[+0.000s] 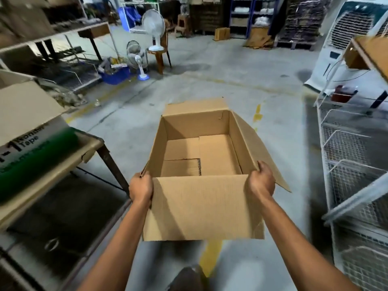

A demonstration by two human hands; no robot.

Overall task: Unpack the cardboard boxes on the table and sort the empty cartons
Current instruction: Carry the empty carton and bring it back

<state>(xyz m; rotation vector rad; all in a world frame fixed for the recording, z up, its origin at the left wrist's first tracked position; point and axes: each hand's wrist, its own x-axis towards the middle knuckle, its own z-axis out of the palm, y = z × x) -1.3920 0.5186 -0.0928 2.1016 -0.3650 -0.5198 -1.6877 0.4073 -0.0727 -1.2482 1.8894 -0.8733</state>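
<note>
An empty brown cardboard carton is held in the air in front of me, above the concrete floor, its top flaps open and only the folded bottom flaps showing inside. My left hand grips its near left corner. My right hand grips the near right corner, fingers curled over the rim. The near flap hangs down toward me.
A table at left carries a white and green printed box with a raised cardboard flap. White wire racks stand at right. Fans, a chair, a blue basket and an air cooler stand farther back on the floor.
</note>
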